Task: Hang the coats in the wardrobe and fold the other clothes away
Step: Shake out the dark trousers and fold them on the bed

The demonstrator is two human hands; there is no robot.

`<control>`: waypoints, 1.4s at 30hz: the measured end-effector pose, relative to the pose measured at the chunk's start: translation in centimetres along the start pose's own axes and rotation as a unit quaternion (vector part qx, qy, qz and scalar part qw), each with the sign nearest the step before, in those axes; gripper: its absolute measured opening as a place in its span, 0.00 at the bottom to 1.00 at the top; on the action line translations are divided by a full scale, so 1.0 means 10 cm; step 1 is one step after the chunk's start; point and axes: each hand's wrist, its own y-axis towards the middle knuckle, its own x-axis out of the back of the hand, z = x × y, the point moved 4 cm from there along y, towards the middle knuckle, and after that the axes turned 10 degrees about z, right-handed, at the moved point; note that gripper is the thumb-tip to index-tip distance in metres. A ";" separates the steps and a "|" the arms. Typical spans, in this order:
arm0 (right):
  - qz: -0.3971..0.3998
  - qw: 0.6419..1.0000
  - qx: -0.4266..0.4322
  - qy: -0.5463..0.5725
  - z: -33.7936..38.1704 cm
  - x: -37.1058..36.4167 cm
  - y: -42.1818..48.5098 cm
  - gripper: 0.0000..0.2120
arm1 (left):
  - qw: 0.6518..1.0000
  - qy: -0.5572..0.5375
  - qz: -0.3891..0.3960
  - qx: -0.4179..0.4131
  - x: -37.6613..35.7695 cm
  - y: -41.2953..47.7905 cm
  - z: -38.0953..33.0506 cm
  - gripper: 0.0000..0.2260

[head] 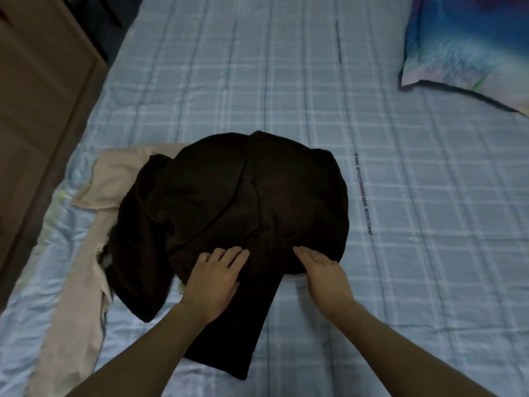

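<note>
A dark brown, almost black garment lies in a rounded, partly folded heap on the bed, with one long flap reaching toward me between my arms. My left hand rests flat on its near edge, fingers spread. My right hand lies flat on the near right edge, fingers together. Neither hand grips the cloth. A pale pink garment lies under and left of the dark one, with a long strip running down the bed's left side.
The bed has a light blue checked sheet. A blue patterned pillow sits at the far right. A brown wooden cabinet stands along the bed's left side.
</note>
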 end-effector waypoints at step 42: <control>-0.507 0.847 0.152 -0.054 2.44 4.33 -2.15 0.10 | 0.920 0.141 -0.354 -0.095 4.76 -2.30 0.32 0.17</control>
